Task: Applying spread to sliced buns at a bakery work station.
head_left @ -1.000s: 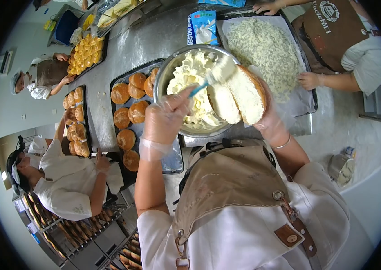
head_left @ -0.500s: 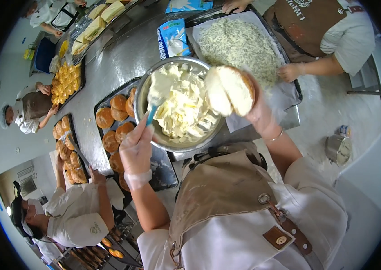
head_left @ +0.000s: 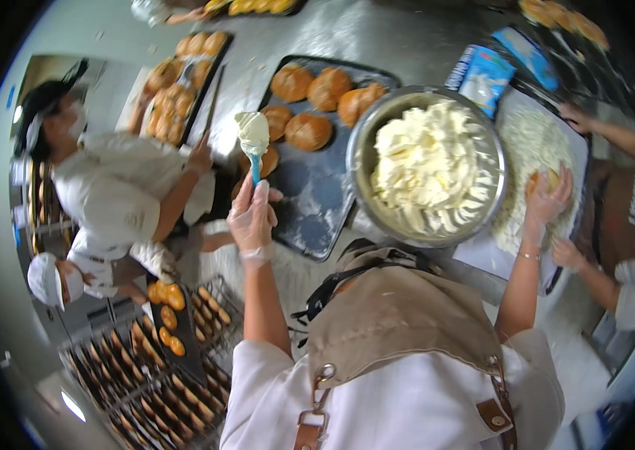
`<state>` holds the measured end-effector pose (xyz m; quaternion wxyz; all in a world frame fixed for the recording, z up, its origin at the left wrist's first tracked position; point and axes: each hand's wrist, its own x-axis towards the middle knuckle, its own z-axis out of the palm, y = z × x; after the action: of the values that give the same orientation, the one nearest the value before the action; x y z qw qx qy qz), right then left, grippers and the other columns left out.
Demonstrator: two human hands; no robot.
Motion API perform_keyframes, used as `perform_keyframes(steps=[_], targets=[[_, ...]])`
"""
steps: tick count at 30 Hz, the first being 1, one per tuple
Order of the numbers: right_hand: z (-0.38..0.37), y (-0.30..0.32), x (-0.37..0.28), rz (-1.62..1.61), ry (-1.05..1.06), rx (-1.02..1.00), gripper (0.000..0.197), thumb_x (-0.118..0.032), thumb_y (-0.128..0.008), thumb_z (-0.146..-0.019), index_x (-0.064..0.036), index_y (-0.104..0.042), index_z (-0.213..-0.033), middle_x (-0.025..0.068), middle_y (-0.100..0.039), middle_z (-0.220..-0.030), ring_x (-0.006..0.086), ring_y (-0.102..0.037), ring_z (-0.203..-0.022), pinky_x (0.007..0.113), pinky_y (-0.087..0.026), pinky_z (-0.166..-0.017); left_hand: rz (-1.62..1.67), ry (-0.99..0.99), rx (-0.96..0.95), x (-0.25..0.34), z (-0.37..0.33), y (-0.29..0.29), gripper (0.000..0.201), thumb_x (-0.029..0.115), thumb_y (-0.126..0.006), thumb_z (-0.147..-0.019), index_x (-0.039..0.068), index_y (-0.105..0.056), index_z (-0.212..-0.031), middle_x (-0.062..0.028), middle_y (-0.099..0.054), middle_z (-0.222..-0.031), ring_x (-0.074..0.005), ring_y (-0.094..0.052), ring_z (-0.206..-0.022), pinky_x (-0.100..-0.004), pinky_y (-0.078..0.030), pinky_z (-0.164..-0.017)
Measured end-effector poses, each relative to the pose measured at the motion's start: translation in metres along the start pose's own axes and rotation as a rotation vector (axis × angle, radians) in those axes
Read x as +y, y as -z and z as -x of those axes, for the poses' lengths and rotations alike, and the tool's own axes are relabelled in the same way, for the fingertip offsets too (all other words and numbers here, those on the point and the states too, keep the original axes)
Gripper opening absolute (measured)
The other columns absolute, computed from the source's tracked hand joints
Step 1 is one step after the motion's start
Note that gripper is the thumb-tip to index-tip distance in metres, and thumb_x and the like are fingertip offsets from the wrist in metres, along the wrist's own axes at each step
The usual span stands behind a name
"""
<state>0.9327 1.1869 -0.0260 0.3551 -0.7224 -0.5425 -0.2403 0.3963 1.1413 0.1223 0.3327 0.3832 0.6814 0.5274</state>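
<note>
My left hand [head_left: 251, 226] is closed round the blue handle of a spatula [head_left: 255, 163], its blade upright and heaped with pale cream. To the right, my gloved right hand [head_left: 547, 204] holds a bread bun [head_left: 539, 183] down against a layer of whitish flakes [head_left: 533, 142] on a paper-lined tray; the bun's underside is hidden. Between my hands stands a steel bowl [head_left: 360, 196] of thick cream [head_left: 422, 161]. A thin plastic glove covers my left hand too.
Left of the bowl, a dark tray [head_left: 306, 232] bears several golden buns [head_left: 308, 132]. Blue packets [head_left: 488, 77] lie behind the flakes. At the right, a co-worker's hand [head_left: 569, 255] touches the flake tray. Another person [head_left: 126, 187] works at the left beside a bun tray [head_left: 199, 101].
My right hand has lowered the cream-filled bun from above the bowl to the flakes. My left hand has lifted the spatula out of the bowl, leftward. The view has turned left.
</note>
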Motion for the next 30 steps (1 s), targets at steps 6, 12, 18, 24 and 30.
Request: perform_keyframes(steps=[6,12,18,24,30], targets=[[0.008,0.014,-0.209,-0.763,0.075,-0.476,0.035,-0.005,-0.065,-0.089,-0.0023,-0.061,-0.124,0.0144,-0.061,-0.126,0.0284,-0.057,-0.119,0.04,-0.044,-0.103,0.24,0.213,0.123,-0.12,-0.012,0.069,0.016,0.004,-0.057,-0.093,0.002,-0.065,-0.107,-0.0066,-0.071,-0.095,-0.0079,-0.055,-0.056,-0.0216,-0.041,-0.05],[0.049,-0.072,-0.405,-1.029,0.497,-0.939,0.049,-0.038,-0.065,-0.091,-0.0054,-0.061,-0.126,0.0175,-0.054,-0.135,0.0337,-0.054,-0.123,0.042,-0.042,-0.103,0.482,0.286,0.047,-0.185,-0.028,0.042,0.033,0.007,-0.052,-0.093,0.0,-0.052,-0.126,-0.0166,-0.06,-0.124,-0.0243,-0.066,-0.101,-0.0349,-0.054,-0.089],[0.084,-0.214,-0.523,-0.823,0.635,-1.29,0.079,-0.046,-0.073,-0.082,-0.0068,-0.044,-0.144,0.0219,-0.043,-0.147,0.0379,-0.04,-0.136,0.041,-0.033,-0.114,0.916,0.491,0.093,-0.223,-0.061,-0.057,0.072,0.016,-0.056,-0.099,0.028,-0.016,-0.157,-0.0168,-0.033,-0.153,-0.0308,-0.057,-0.12,-0.0413,-0.05,-0.1],[0.113,-0.217,-0.554,-0.62,0.697,-1.338,0.097,-0.045,-0.079,-0.073,-0.0068,-0.034,-0.15,0.0221,-0.054,-0.134,0.0385,-0.049,-0.127,0.043,-0.039,-0.108,1.063,0.522,0.295,-0.225,-0.092,-0.084,0.076,0.011,-0.05,-0.1,0.033,-0.006,-0.158,-0.0141,-0.03,-0.156,-0.0312,-0.054,-0.123,-0.0444,-0.051,-0.097],[0.114,-0.157,-0.53,-0.755,0.234,-1.336,0.071,-0.042,-0.078,-0.078,-0.0028,-0.053,-0.132,0.0247,-0.057,-0.118,0.0406,-0.056,-0.112,0.041,-0.045,-0.099,0.844,0.436,0.273,-0.197,-0.073,-0.051,0.075,0.017,-0.055,-0.098,0.028,-0.012,-0.158,-0.0071,-0.047,-0.14,-0.0203,-0.054,-0.118,-0.0379,-0.047,-0.094]])
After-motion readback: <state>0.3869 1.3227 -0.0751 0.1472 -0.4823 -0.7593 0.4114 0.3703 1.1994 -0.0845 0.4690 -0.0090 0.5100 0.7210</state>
